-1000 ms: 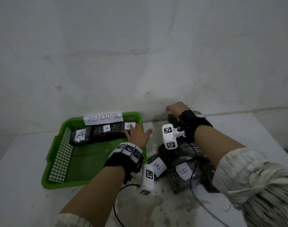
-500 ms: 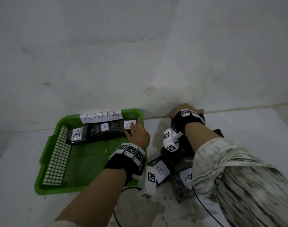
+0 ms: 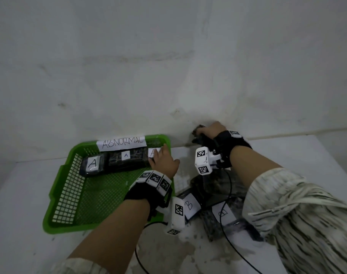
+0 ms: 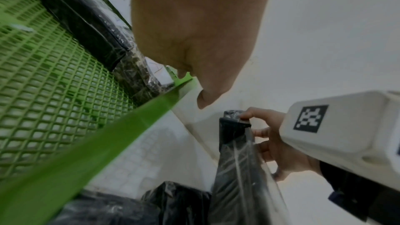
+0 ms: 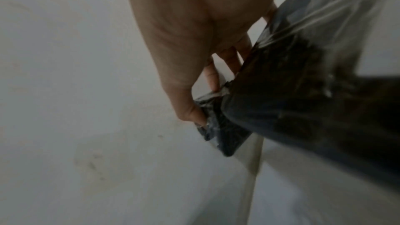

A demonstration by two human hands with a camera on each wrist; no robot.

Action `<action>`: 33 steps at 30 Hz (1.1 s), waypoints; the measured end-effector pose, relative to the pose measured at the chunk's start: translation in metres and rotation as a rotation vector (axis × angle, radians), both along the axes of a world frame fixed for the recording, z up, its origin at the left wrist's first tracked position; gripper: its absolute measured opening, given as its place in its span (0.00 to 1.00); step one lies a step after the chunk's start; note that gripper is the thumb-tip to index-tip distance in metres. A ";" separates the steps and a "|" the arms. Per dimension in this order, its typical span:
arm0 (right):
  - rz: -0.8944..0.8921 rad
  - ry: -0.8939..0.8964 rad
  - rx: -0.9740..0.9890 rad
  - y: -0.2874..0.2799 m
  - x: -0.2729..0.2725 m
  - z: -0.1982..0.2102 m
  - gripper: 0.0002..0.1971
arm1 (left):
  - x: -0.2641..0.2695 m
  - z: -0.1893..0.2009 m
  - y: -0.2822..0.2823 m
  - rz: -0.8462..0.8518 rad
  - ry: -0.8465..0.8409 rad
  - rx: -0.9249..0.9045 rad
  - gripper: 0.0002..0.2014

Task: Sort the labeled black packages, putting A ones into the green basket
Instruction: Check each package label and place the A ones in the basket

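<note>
The right hand [image 3: 212,129] gripped a black film-wrapped package [image 4: 234,145] at the wall, 1 o'clock of the green basket [image 3: 56,196]; the left hand [image 3: 164,162], fingers straight, rested on an A package [image 3: 151,154] inside

The green plastic mesh basket [image 3: 69,194] looks smooth and slightly glossy, the black packages [image 3: 127,159] wear shiny crinkled clear film with matt white paper labels [image 3: 92,164], and the white counter [image 3: 20,194] is matt and stained.

Head view high, facing down — wrist views close-in, sharing the held package [image 4: 236,151].
</note>
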State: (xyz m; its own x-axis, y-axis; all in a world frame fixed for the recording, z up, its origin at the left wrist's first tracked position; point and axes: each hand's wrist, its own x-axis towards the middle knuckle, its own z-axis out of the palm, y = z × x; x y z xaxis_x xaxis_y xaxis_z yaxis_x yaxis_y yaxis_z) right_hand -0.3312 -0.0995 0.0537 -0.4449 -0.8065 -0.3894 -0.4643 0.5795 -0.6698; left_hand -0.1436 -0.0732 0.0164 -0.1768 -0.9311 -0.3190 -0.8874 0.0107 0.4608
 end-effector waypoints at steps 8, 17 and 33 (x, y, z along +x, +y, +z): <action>0.177 -0.514 -0.185 0.028 0.013 0.039 0.07 | 0.003 0.035 0.011 -0.017 0.243 -0.111 0.30; 0.324 -0.808 0.067 0.065 0.024 0.045 0.29 | 0.009 0.060 0.048 -0.048 0.851 0.131 0.31; 0.252 -0.642 -0.163 0.126 0.054 0.029 0.18 | 0.013 0.059 0.083 -0.016 0.777 0.072 0.36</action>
State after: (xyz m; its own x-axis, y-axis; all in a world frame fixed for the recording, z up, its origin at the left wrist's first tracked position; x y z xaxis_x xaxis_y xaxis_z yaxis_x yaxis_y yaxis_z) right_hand -0.2767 0.0264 0.0828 0.0399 -0.9252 -0.3773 -0.0556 0.3749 -0.9254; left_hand -0.1302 0.0102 0.0758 -0.3877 -0.9082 -0.1578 -0.3097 -0.0329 0.9503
